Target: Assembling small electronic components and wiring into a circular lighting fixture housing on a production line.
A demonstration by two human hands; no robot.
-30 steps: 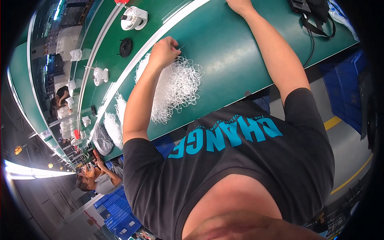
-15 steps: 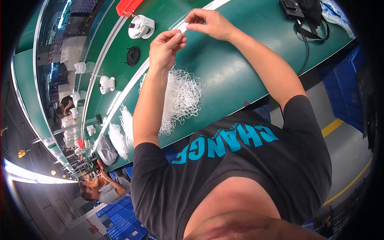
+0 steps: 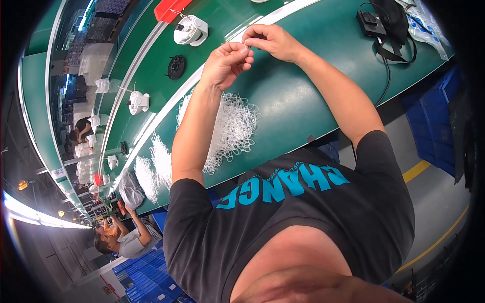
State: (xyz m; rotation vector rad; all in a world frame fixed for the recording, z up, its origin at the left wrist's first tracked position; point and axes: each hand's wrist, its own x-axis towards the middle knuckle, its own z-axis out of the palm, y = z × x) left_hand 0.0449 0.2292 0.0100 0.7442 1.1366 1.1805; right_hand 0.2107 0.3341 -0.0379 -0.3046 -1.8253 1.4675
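Observation:
My left hand and my right hand meet fingertip to fingertip above the green workbench. Both pinch what looks like one small white piece, mostly hidden by the fingers, so its kind cannot be told. Under and beside my left forearm lies a loose pile of thin white loops. Beyond the hands, on the green belt, stand a white rounded device with wires and a black round part.
Another white device sits farther left on the belt. More white piles and a clear plastic bag lie along the bench. A black box with strap and cable is at the far right. A co-worker works at lower left.
Both hands have come slightly nearer to me and to the right, and their fingertips have closed together. The small white piece, plainer before, is now largely covered.

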